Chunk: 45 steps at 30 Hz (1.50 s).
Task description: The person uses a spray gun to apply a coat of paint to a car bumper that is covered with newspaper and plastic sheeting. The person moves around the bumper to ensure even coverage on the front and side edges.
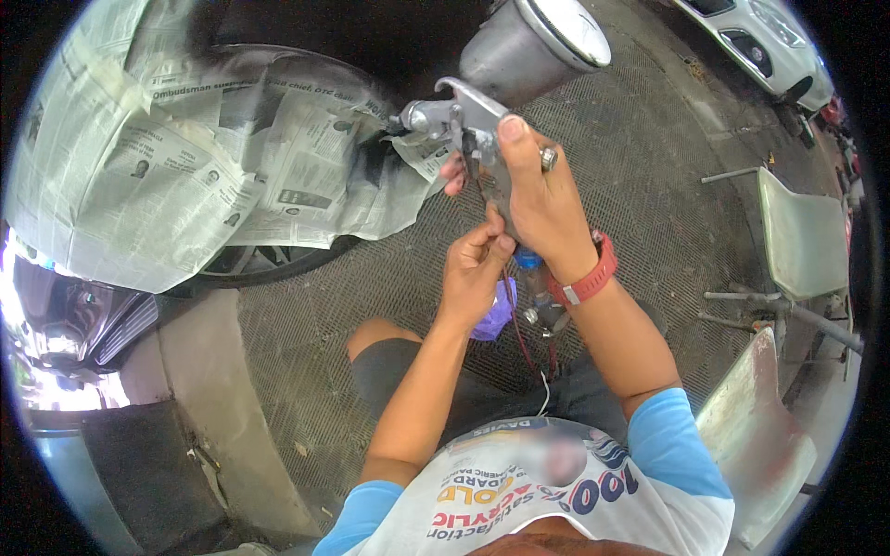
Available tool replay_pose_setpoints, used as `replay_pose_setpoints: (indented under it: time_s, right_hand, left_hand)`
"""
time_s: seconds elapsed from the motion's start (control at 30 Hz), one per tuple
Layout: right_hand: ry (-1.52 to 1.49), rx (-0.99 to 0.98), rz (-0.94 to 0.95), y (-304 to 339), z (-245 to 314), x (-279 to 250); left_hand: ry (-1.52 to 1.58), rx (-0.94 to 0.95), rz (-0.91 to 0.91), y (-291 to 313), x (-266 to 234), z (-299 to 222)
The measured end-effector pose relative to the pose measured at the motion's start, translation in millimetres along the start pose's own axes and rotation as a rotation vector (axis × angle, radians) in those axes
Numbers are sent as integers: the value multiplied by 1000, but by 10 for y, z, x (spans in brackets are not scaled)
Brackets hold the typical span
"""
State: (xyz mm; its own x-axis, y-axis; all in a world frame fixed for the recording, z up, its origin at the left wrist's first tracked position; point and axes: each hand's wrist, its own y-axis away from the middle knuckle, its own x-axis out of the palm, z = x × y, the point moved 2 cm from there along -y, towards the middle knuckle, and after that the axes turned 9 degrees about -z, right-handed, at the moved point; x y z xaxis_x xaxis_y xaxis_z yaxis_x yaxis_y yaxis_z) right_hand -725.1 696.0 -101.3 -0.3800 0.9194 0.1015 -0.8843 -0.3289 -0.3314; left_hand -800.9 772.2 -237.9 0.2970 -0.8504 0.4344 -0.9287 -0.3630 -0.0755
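- While the person crouches over a grated metal floor (640,176), both hands are raised together on a silver spray gun (468,125) near the top middle of the view.
- The right hand (538,190) is clamped round the gun's grip, thumb pressed up on the body, a ring on one finger and a red wristband (584,276) at the wrist.
- The left hand (473,269) sits just below, its fingertips pinched together at the lower end of the grip, touching the right hand's palm side.
- The gun's metal cup (533,42) rises above the body, tilted to the right; the nozzle points left toward the newspaper.
- Newspaper sheets (185,167) are draped over a dark wheel (269,259) at the upper left, with black paint marks near the nozzle.
- A red hose (516,324) hangs from under the gun, beside a purple scrap (496,310).
- Two worn pale chair seats (802,236) stand at the right, well apart from the hands.
- A white car (760,42) shows at the upper right.
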Motion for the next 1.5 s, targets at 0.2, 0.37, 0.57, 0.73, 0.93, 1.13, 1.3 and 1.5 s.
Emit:
replay_pose_setpoints:
  time_s: [0.2,0.37,0.57,0.73,0.93,1.13,1.3,1.5]
  right_hand:
    - [131,23,-321,-35,52,-416]
    - [241,-71,-556,-143,175,-767]
    - [190,-83,-374,-134,247,-275]
    - [62,-64,-97,-8,307,211]
    - [124,-83,-183,-242,372,8]
    - [271,-104,-404,-594,411,-758]
    - [286,-159,-462,-624,562,-728]
    - [212,-160,-244,-378,633,-23]
  left_hand:
    - [-128,-8,203,43,33,-131]
    - [-455,-107,130,298,-915,539]
    - [-987,-360,83,627,-1717,1400]
    - [-1144,-322,221,694,-1679,1483]
    - [-1126,-346,204,722,-1687,1397]
    - [-1205,-194,240,738,-1766,1453]
    - [-1248,-226,285,732,-1757,1456]
    - [-1274,-298,283,728,-1723,1451]
